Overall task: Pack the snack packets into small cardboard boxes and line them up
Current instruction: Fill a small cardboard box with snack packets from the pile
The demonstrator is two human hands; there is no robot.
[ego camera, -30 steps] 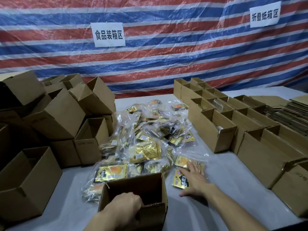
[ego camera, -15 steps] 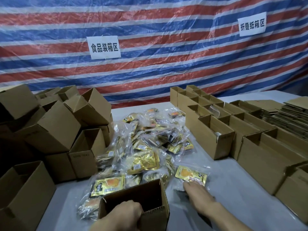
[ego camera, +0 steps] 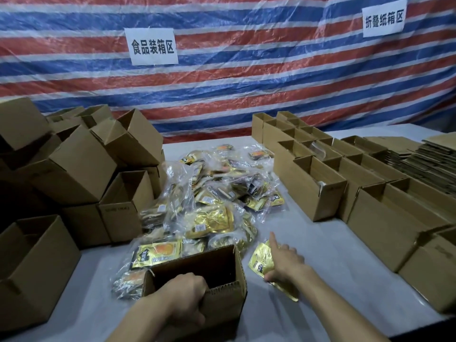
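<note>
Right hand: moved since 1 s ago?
Yes. The right hand has drawn back from the pile toward the person. It is now beside the box and grips a packet.

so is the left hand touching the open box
Touching. The head view shows the left hand curled over the near rim of the open box.

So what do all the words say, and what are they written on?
"食品装箱区": left white sign on the striped tarp.
"折叠纸箱区": right white sign on the same tarp.
Snack packets: the print is too blurred to read.
Stamp on a cardboard box: too small to read.
</note>
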